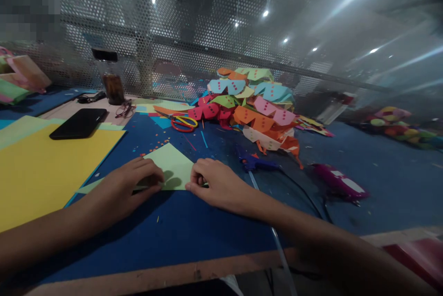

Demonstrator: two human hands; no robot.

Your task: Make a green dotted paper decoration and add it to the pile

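Note:
A light green sheet of paper (pixel 171 164) lies on the blue table mat (pixel 194 226) in front of me. My left hand (pixel 128 187) rests on the sheet's left part, fingers curled and pressing its near edge. My right hand (pixel 216 183) pinches the sheet's right near corner with fingertips pressed together. Both hands touch the same sheet, a small gap apart.
A yellow sheet (pixel 38 171) and a black phone (pixel 79 123) lie at the left. Red-and-yellow scissors (pixel 183 123) lie beyond the sheet. A heap of coloured folded paper pieces (pixel 254 106) rises at the back. A blue glue gun (pixel 254 163) and a magenta object (pixel 341 183) lie right.

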